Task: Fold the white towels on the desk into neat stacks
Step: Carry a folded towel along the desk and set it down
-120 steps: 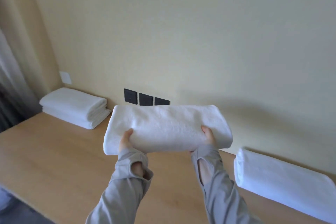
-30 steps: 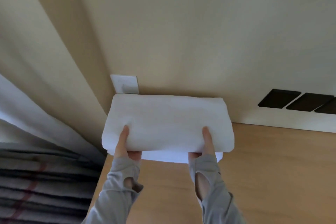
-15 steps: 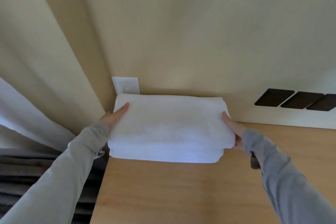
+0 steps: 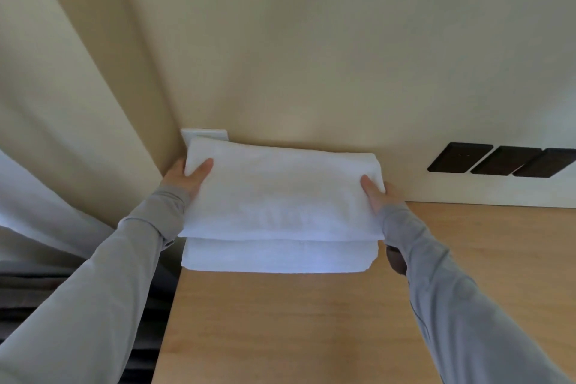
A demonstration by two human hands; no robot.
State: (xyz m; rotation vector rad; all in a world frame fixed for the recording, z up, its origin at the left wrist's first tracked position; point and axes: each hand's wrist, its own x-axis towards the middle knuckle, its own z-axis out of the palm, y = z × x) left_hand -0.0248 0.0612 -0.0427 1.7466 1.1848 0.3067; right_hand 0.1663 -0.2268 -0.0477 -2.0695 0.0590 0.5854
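Wooden table (image 4: 280,321) at beige wall, left corner. Set folded towel (image 4: 280,196) onto lower towel (image 4: 277,256); moved left hand (image 4: 187,176) and right hand (image 4: 378,193) from front edge to its ends. Gripping there, thumbs on top, fingers hidden behind. Overhangs slightly in front; likely needs squaring.

Both grey-sleeved arms reach forward — left hand (image 4: 190,176) and right hand (image 4: 378,193) each grip one end of the top towel (image 4: 280,196), thumbs on top.
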